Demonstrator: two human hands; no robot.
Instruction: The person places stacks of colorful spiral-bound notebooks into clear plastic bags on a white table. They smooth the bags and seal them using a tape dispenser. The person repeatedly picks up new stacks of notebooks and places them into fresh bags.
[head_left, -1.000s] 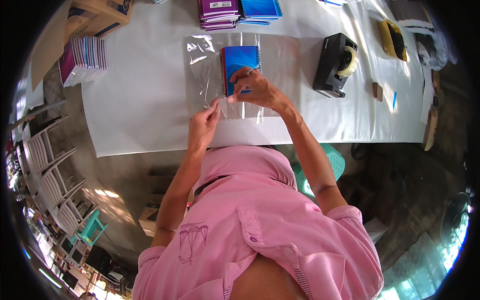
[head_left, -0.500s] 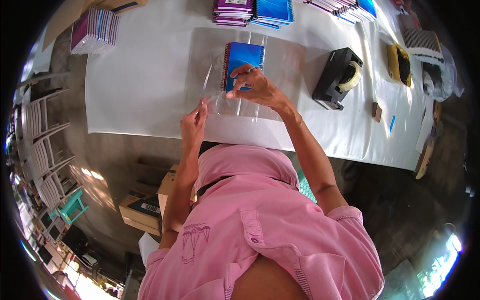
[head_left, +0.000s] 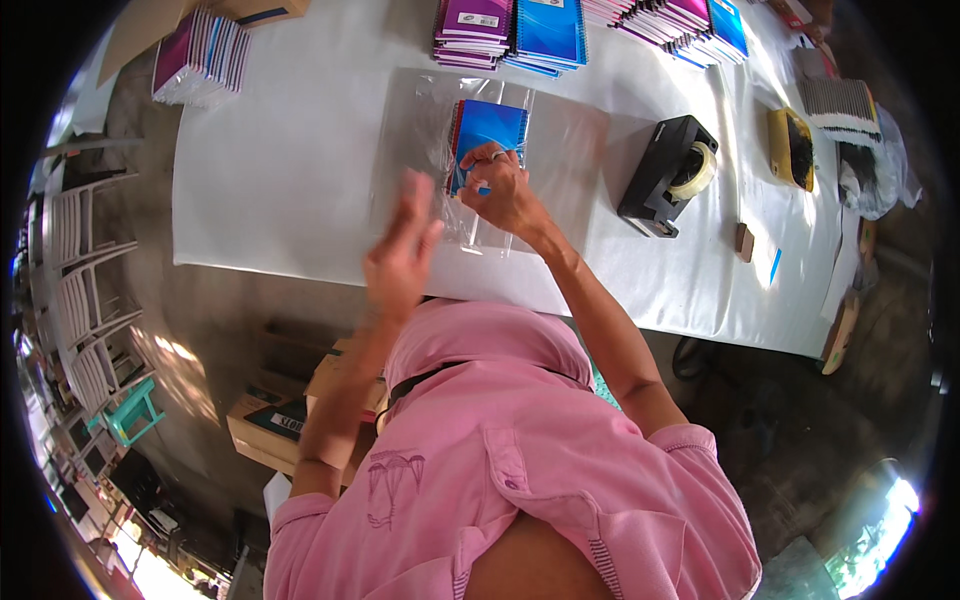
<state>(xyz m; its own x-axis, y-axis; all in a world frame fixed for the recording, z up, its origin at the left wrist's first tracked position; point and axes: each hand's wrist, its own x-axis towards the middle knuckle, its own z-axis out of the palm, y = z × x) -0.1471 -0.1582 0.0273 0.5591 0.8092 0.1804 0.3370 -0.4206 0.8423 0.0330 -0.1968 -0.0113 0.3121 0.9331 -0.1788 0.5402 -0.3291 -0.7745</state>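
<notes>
A blue spiral-bound notebook [head_left: 495,122] with a red-edged binding lies on clear plastic wrap [head_left: 490,235] near the front edge of the table. My right hand [head_left: 503,197] rests over the notebook's lower part, its thumb and forefinger pinched together at the edge of the wrap; the fingertips partly blend with the film. My left hand [head_left: 398,255] is raised to the left of the notebook, blurred by motion. Its fingers are stretched out with the thumb apart, and nothing shows in it.
A black tape dispenser [head_left: 662,180] stands right of the wrap, with a yellow container [head_left: 790,150], a small brown block [head_left: 745,242] and a blue strip [head_left: 775,266] beyond. Purple notebooks [head_left: 470,35], blue notebooks [head_left: 548,35] and a wrapped bundle [head_left: 200,60] line the far side.
My left hand has let go of the wrap's near left edge, opened and swung up beside it. My right hand stays pinched over the notebook's lower part. The view has shifted slightly.
</notes>
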